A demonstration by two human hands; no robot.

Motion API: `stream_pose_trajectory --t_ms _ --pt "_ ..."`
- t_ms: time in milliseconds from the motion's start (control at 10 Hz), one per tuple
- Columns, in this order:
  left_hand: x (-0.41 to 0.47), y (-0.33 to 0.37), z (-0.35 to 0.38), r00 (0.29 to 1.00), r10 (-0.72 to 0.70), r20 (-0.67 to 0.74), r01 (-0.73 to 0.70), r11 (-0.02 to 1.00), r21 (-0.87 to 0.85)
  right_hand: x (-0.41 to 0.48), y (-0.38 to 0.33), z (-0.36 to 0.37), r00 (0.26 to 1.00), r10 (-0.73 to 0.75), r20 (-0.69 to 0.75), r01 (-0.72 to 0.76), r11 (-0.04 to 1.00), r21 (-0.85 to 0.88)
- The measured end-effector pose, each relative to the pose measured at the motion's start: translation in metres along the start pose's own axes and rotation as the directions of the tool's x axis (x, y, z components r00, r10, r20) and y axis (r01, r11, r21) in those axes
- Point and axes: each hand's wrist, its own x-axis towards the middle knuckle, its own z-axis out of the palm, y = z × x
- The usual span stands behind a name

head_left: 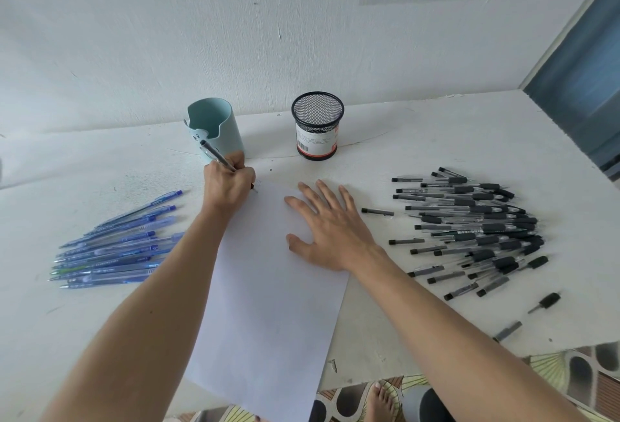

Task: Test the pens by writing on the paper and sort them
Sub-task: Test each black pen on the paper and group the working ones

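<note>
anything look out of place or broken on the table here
Yes. Near the black pen pile, loose parts lie apart: a detached grip section and a bare barrel piece toward the table's near right edge. They look like a dismantled pen.

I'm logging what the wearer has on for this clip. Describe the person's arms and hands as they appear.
Both arms are bare from the bottom edge of the picture to the fingertips: no sleeves or cuffs show. The left hand and right hand wear no gloves, and no rings, watch, bracelets or bandages are visible on fingers or wrists. Nails look short and unpainted, though they are small in this view.
</note>
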Motion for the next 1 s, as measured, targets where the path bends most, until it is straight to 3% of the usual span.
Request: stream_pose_trajectory --t_ms 400,600,800,900,1000 --pt "-0.011 0.008 -0.004 0.99 0.026 -0.135 -0.036 0.997 -0.067 0.004 0.003 0.0 1.0 -0.002 -0.009 0.003 0.997 0.075" --pt "-0.02 0.014 -0.01 0.996 0.076 0.041 -0.075 0.997 -0.022 0.008 0.001 -0.009 0.999 0.034 0.027 -0.032 0.998 -0.049" --pt "-0.038 0.008 -0.025 0.989 0.09 0.115 -0.102 0.989 0.109 0.016 -0.006 -0.011 0.994 0.045 0.102 -0.042 0.999 -0.029" --pt "-0.042 0.008 -0.035 0.984 0.026 0.177 -0.039 0.997 0.071 0.021 -0.007 -0.009 0.995 0.037 0.088 -0.036 0.999 -0.014" --pt "-0.044 0.01 -0.046 0.976 -0.048 0.214 0.075 0.99 -0.119 0.026 -0.01 -0.007 0.997 0.039 0.074 -0.038 0.999 -0.011"
